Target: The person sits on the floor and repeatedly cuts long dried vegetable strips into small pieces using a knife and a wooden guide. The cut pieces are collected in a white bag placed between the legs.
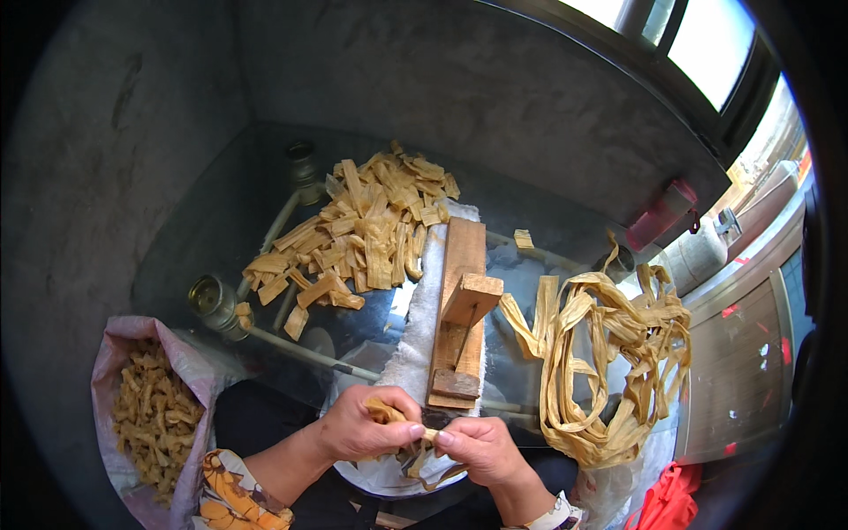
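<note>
A folded tan strip [383,411] of dried plant-like material lies in my left hand [371,424], its thumb and fingers closed on it. My right hand [480,447] pinches the short end of a tan piece close to the left thumb. Below both hands is a white-lined round container [391,478] with thin scraps in it. Just beyond them a wooden stand [458,248] with an upright block and a thin metal rod rests on a white towel [424,318]. Flat cut tan pieces [377,245] are heaped beyond to the left. Long looped strips [583,318] lie to the right.
The glass tabletop [199,232] has metal-capped supports beneath it. An open woven sack [99,397] of knotted tan pieces stands at the left. One loose cut piece [523,239] lies right of the stand. A gas cylinder [692,255] and red bag [669,497] are at the right.
</note>
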Tool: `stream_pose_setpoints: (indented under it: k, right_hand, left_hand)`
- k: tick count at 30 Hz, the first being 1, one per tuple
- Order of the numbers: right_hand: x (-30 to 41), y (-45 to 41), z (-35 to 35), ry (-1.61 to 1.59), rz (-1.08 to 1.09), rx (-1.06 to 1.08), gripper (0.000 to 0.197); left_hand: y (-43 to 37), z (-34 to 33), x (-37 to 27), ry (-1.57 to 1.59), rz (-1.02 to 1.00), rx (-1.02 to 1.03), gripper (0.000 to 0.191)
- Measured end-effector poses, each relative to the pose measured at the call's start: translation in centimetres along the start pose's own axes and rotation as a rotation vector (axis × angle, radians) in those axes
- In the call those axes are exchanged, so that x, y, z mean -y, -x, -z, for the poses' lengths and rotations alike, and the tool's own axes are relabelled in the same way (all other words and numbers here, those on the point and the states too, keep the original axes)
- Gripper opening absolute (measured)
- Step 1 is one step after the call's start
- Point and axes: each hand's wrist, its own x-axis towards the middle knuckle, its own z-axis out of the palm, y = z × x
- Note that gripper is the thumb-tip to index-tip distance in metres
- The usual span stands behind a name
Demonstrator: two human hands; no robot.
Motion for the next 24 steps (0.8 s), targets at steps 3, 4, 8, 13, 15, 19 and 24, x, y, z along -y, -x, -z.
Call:
stream_pose_setpoints:
  k: [3,4,8,13,15,19,24]
  right_hand:
    - [0.1,0.2,0.8,0.048,0.119,-0.165,0.016]
    - [0.2,0.1,1.1,0.105,0.169,-0.241,0.014]
    - [1.0,-1.5,1.9,0.256,0.491,-0.488,0.014]
    - [1.4,-5.1,2.8,0.851,0.713,-0.754,0.017]
    - [1.0,-6.2,3.0,1.014,0.699,-0.814,0.018]
    - [1.1,-4.3,2.7,0.608,0.644,-0.706,0.017]
    - [0.1,-2.2,1.0,0.664,0.892,-0.306,0.014]
  left_hand:
    - [-0.3,-0.4,0.0,-0.014,-0.055,-0.107,0.006]
    - [-0.7,-0.5,0.0,-0.044,-0.095,-0.152,0.007]
    - [-3.3,-1.1,0.0,-0.301,-0.258,-0.274,0.006]
    - [-6.8,-0.5,1.1,-0.584,-0.312,-0.412,0.008]
    - [-7.0,-0.4,1.5,-0.688,-0.329,-0.483,0.011]
    - [-5.9,0.1,1.5,-0.768,-0.434,-0.505,0.007]
    - [-1.8,-3.7,-0.4,-0.779,-0.562,-0.334,0.012]
